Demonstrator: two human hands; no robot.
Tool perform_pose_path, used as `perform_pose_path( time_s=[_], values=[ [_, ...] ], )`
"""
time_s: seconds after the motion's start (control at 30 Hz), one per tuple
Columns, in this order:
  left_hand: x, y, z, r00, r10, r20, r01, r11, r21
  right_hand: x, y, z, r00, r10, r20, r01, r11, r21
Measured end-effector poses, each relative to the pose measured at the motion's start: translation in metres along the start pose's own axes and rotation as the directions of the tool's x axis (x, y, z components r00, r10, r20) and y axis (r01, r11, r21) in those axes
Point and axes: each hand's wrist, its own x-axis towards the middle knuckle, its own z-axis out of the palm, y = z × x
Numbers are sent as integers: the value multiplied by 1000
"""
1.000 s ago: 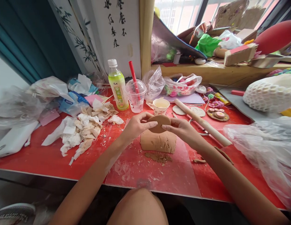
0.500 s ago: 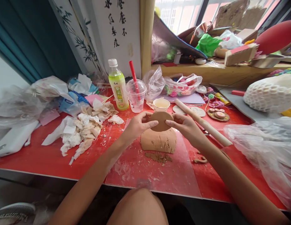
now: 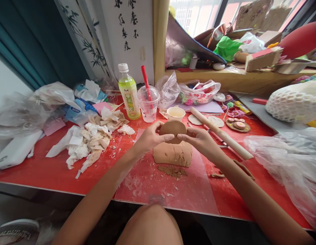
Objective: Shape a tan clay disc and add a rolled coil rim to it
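Between my two hands is a flat round clay disc (image 3: 173, 128), held up by its edges. My left hand (image 3: 153, 136) grips its left side, thumb across the near face. On the other side, my right hand (image 3: 198, 139) pinches the right edge, its thumb tip close to the left thumb. Behind and below the disc lies a thick block of brown clay (image 3: 172, 154) with a cracked surface. Clay crumbs (image 3: 172, 171) are scattered along its near edge. Under the block is a clear plastic sheet (image 3: 163, 190).
A paper cup (image 3: 175, 113), a plastic cup with a red straw (image 3: 148, 110) and a green drink bottle (image 3: 129, 98) stand behind my hands. To the right lie a rolling pin (image 3: 224, 136) and a decorated clay piece (image 3: 238, 125). Crumpled tissues (image 3: 90, 141) are at left.
The disc has tilted slightly and shifted a little left. My right thumb has slid left across it, toward the left thumb. The clay block has stayed in place.
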Motion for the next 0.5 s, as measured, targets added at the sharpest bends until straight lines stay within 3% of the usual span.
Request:
perform_pose_path(
  time_s=[0.13, 0.17, 0.23, 0.3, 0.33, 0.4, 0.5],
  values=[
    [-2, -2, 2, 995, 75, -63, -72, 996, 50, -1, -3, -1, 993, 12, -115, -10, 1000, 18],
    [-3, -3, 3, 985, 138, -101, -123, 982, 142, -1, -3, 0, 995, 58, -86, -50, 994, 98],
    [-6, -3, 4, 935, 331, -129, -252, 874, 416, -1, -3, 1, 982, 161, 100, -185, 927, 326],
    [-8, -4, 5, 863, 505, -2, -387, 665, 639, -2, -1, 3, 935, 166, 315, -312, 808, 500],
    [-8, -4, 5, 831, 547, 104, -457, 562, 689, -2, -1, 4, 917, 154, 367, -348, 759, 551],
    [-9, -5, 5, 770, 565, 297, -577, 418, 702, -2, 0, 6, 917, 184, 355, -374, 709, 598],
    [-8, -6, 3, 729, 554, 402, -624, 296, 724, 0, 1, 5, 929, 292, 226, -368, 680, 634]
  ],
)
